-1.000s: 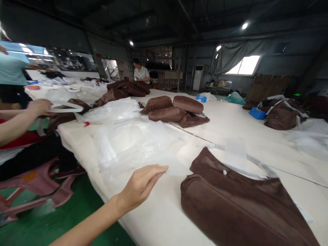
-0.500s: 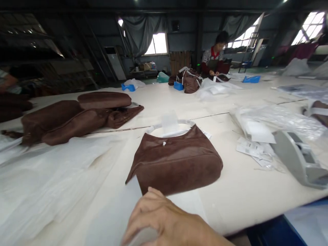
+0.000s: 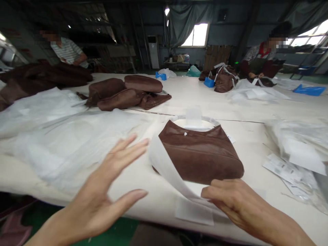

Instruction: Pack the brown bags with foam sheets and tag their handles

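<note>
A brown handbag (image 3: 202, 157) lies on the white table in front of me, its handle (image 3: 212, 120) wrapped in white and pointing away. My right hand (image 3: 228, 196) is closed on one end of a white foam sheet (image 3: 169, 167), just in front of the bag's near edge. The sheet curves up and leftward, covering part of the bag's left side. To the left of it, my left hand (image 3: 112, 181) is open, fingers spread and thumb apart, holding nothing. Another white sheet (image 3: 194, 210) lies flat at the table's front edge, below the right hand.
Clear plastic bags (image 3: 69, 143) spread over the table's left. More brown handbags (image 3: 123, 92) lie behind them. Tags (image 3: 287, 171) and plastic packaging (image 3: 297, 140) are at right. Co-workers stand at far left (image 3: 69, 51) and far right (image 3: 258, 65), beyond blue tape dispensers (image 3: 309, 90).
My left hand has come into view, open. The right hand has moved right, and the white sheet in it is now raised beside the bag. The view has turned left.
</note>
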A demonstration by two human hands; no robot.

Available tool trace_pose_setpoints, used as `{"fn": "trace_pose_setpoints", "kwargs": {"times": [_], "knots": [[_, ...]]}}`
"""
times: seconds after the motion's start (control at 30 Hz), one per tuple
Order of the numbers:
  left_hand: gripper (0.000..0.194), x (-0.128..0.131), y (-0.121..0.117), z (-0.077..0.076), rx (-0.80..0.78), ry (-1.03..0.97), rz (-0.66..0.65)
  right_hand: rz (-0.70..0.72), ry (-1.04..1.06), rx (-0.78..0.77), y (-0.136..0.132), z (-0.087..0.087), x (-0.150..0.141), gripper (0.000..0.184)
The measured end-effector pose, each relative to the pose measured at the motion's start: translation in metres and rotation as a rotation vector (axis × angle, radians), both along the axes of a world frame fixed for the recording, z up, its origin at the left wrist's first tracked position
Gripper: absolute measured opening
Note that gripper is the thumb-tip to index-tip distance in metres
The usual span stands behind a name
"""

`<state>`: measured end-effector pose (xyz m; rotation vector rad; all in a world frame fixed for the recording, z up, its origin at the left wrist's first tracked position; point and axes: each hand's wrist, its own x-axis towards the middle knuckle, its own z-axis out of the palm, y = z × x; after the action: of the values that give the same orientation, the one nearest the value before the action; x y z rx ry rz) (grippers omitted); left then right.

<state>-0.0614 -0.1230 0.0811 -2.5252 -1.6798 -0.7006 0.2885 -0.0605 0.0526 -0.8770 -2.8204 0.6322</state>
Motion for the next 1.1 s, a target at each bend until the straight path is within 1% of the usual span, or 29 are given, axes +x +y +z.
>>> {"fn": "trace_pose_setpoints", "kwargs": {"times": [0.07, 0.1, 0.13, 0.17, 0.23, 0.27, 0.3, 0.37, 0.43, 0.53, 0.63, 0.7, 0.73, 0.77, 0.8, 0.83, 0.87, 0.93, 0.97, 1.03, 1.1], "knots": [[0.075, 0.034, 0.023, -0.004, -0.089, 0.118, -0.217, 0.028, -0.045, 0.051, 0.009, -0.001, -0.006, 0.029], [0.070, 0.046, 0.036, -0.008, -0.109, 0.162, -0.292, 0.027, -0.059, 0.072, 0.014, -0.003, -0.007, 0.029], [0.060, 0.054, 0.049, -0.013, -0.120, 0.199, -0.340, 0.011, -0.068, 0.088, 0.019, -0.004, -0.005, 0.029], [0.043, 0.058, 0.060, -0.018, -0.124, 0.228, -0.358, -0.018, -0.073, 0.098, 0.025, -0.005, -0.003, 0.026], [0.009, 0.060, 0.080, -0.028, -0.121, 0.275, -0.325, -0.103, -0.088, 0.105, 0.036, -0.010, 0.005, 0.019], [0.005, 0.060, 0.088, -0.033, -0.124, 0.297, -0.289, -0.156, -0.100, 0.109, 0.040, -0.012, 0.009, 0.015], [0.010, 0.059, 0.096, -0.036, -0.130, 0.318, -0.252, -0.211, -0.115, 0.121, 0.045, -0.015, 0.013, 0.013], [0.011, 0.060, 0.109, -0.041, -0.138, 0.336, -0.206, -0.302, -0.143, 0.170, 0.052, -0.020, 0.019, 0.011], [0.013, 0.064, 0.121, -0.042, -0.136, 0.317, -0.209, -0.357, -0.171, 0.247, 0.058, -0.026, 0.022, 0.010], [0.019, 0.069, 0.137, -0.043, -0.165, 0.267, -0.253, -0.388, -0.217, 0.363, 0.067, -0.034, 0.022, 0.012], [0.025, 0.073, 0.149, -0.042, -0.315, 0.242, -0.234, -0.389, -0.221, 0.465, 0.073, -0.039, 0.022, 0.014], [0.036, 0.076, 0.155, -0.040, -0.413, 0.219, -0.228, -0.394, -0.167, 0.600, 0.069, -0.041, 0.021, 0.009], [0.040, 0.077, 0.157, -0.039, -0.441, 0.221, -0.239, -0.407, -0.116, 0.690, 0.065, -0.042, 0.019, 0.011], [0.042, 0.079, 0.159, -0.037, -0.456, 0.242, -0.252, -0.408, -0.049, 0.772, 0.058, -0.043, 0.015, 0.017], [0.040, 0.080, 0.161, -0.036, -0.462, 0.282, -0.263, -0.388, 0.025, 0.827, 0.049, -0.046, 0.009, 0.023], [0.035, 0.082, 0.163, -0.035, -0.463, 0.330, -0.272, -0.341, 0.095, 0.840, 0.039, -0.050, 0.001, 0.027], [0.029, 0.083, 0.164, -0.034, -0.458, 0.373, -0.285, -0.274, 0.151, 0.812, 0.029, -0.055, -0.009, 0.028], [0.021, 0.084, 0.165, -0.033, -0.431, 0.414, -0.317, -0.139, 0.201, 0.688, 0.012, -0.069, -0.031, 0.030], [0.018, 0.084, 0.165, -0.034, -0.409, 0.411, -0.334, -0.112, 0.198, 0.632, 0.006, -0.078, -0.042, 0.032], [0.016, 0.083, 0.163, -0.037, -0.349, 0.399, -0.369, -0.153, 0.177, 0.581, 0.004, -0.096, -0.062, 0.034], [0.013, 0.082, 0.158, -0.045, -0.276, 0.410, -0.400, -0.219, 0.160, 0.578, 0.012, -0.113, -0.076, 0.036]]}}
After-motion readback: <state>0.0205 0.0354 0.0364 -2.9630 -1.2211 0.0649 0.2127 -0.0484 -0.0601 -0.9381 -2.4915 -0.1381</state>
